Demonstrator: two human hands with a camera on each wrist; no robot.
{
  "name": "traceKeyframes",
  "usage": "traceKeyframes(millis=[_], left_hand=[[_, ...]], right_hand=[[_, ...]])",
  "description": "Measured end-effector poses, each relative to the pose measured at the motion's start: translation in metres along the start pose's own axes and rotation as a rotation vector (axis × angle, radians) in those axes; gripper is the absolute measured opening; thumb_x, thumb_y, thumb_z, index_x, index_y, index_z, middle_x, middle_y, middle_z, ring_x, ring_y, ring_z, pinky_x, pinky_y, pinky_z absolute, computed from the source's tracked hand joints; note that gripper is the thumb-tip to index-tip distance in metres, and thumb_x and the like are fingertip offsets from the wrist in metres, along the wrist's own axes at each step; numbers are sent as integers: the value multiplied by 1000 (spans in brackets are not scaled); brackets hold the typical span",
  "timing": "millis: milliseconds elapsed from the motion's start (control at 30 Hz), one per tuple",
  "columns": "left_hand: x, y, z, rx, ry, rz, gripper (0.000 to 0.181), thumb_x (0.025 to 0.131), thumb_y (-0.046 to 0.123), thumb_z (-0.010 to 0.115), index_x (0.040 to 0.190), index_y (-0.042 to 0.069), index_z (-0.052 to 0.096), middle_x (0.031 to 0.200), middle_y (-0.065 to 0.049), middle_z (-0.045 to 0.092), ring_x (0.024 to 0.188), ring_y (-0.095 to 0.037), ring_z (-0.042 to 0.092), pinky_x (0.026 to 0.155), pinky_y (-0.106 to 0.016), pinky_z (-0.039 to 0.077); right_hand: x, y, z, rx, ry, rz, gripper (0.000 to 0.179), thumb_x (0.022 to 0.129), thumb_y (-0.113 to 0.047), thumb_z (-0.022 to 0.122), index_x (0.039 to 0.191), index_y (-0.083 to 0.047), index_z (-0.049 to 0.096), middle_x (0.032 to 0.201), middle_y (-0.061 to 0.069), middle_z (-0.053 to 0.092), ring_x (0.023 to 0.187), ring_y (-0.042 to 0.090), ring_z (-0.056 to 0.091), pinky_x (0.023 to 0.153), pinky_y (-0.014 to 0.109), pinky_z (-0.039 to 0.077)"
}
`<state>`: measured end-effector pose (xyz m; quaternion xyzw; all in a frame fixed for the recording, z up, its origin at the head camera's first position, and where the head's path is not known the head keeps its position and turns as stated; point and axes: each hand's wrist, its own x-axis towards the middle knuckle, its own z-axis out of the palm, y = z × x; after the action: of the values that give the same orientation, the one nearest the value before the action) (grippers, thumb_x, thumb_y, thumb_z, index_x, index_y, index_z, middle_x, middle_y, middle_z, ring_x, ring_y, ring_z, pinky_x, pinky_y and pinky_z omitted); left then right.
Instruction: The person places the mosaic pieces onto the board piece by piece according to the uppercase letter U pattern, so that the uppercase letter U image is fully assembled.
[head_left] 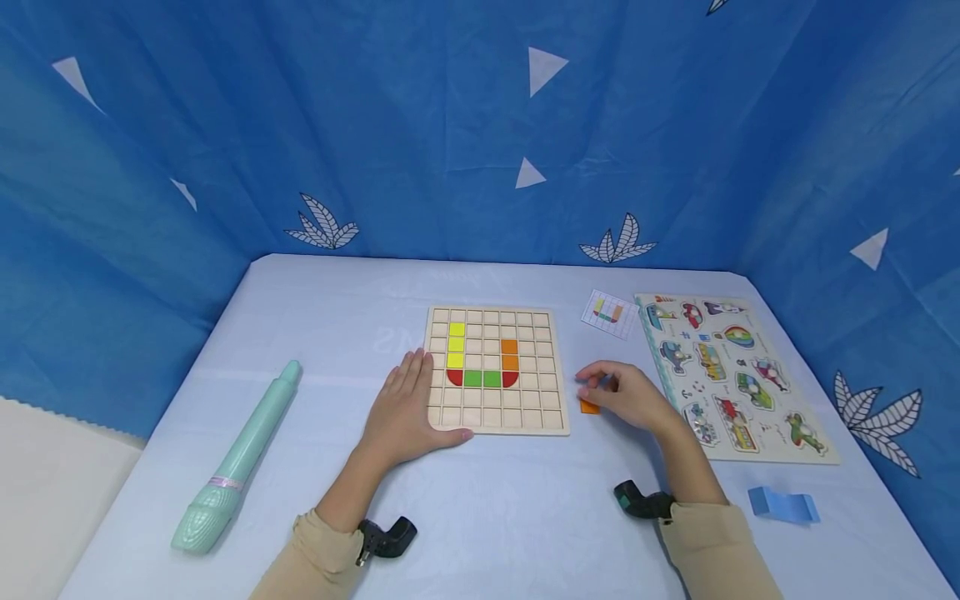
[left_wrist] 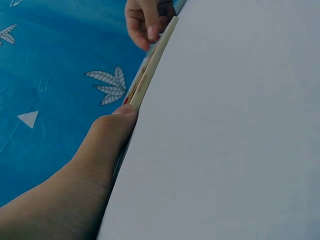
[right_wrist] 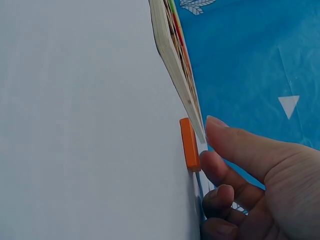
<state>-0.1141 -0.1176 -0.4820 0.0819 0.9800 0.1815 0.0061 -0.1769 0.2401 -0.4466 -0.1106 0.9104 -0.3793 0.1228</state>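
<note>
A wooden grid board (head_left: pixel 498 418) lies mid-table. Its cells carry yellow tiles (head_left: pixel 456 345), red rounded corner tiles (head_left: pixel 511 379), green tiles (head_left: pixel 482 379) and orange tiles (head_left: pixel 510 355), together making a U shape. My left hand (head_left: pixel 405 414) rests at the board's left side, fingers straight along that edge and thumb on the front edge. Right of the board, a loose orange tile (right_wrist: pixel 189 145) lies on the table. My right hand (head_left: pixel 624 395) is just over that tile, fingers loosely bent, thumb and forefinger apart; whether a fingertip touches it is hard to tell.
Behind the right hand lies a small pattern card (head_left: pixel 610 314) with a coloured U. A picture puzzle board (head_left: pixel 738 379) takes up the right side. Nearer is a blue curved piece (head_left: pixel 783 506). At the far left lies a mint-green microphone (head_left: pixel 238 458). Blue curtain (head_left: pixel 480 133) surrounds the table.
</note>
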Motion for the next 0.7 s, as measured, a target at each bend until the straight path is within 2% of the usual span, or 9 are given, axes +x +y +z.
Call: traceKeyframes(millis=[167,400,700], left_hand=[[0,0,0,3,-1,0,133,67,90,56,159,5,11,168,-10,7,157,-26,4,126,-48,15],[0,1,-2,-5,0,2,132,67,88,58,159,5,12,168,-11,8,157,-27,5,126,-48,15],[0,1,-2,2,-6,-3,132,67,88,58,159,5,12,168,-11,8,157,-26,5,126,-48,14]], right_hand=[[-2,2,-3,-3,-30,23,22,87,-22,76,108,-17,73,94,2,64,76,21,51,63,26,42],[-5,5,-9,23,-82,2,28,82,-21,81,107,-11,72,97,7,64,76,20,49,63,25,40],[-6,5,-11,20,-103,9,27,79,-17,83,103,-11,73,95,8,62,78,22,48,63,25,39]])
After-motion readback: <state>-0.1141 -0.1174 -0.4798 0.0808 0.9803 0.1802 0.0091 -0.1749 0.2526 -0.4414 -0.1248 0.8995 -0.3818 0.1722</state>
